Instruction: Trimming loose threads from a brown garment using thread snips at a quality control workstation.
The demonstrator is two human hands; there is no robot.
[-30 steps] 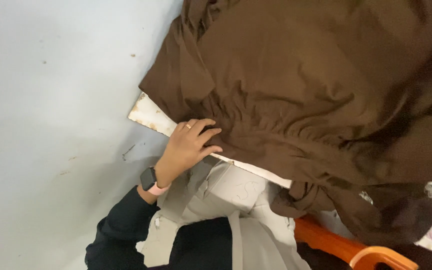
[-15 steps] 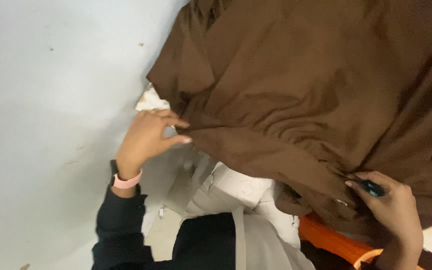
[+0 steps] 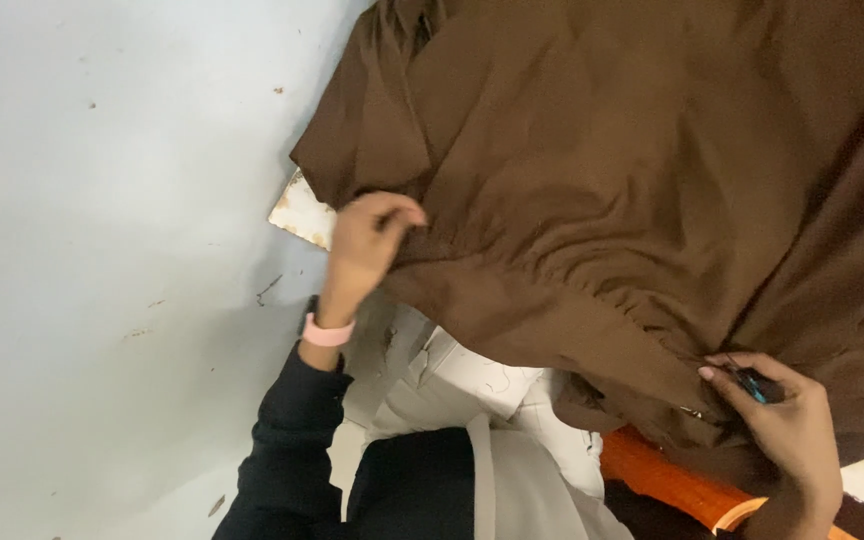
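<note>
A large brown garment [image 3: 612, 180] lies spread over a work surface and fills the upper right of the head view. My left hand [image 3: 367, 245] pinches its gathered edge near the left corner; a pink band circles that wrist above a black sleeve. My right hand [image 3: 782, 425] grips the same gathered edge at the lower right and also holds a small dark tool with a teal part [image 3: 755, 385] between its fingers.
A pale grey floor [image 3: 102, 250] takes up the left. A white board corner [image 3: 302, 212] pokes out under the garment. White fabric [image 3: 472, 400] lies over my lap, and an orange object [image 3: 667, 480] sits at the bottom right.
My left hand has lifted from lying flat on the cloth to pinching its edge. My right hand has come into view at the lower right, gripping the gathered edge.
</note>
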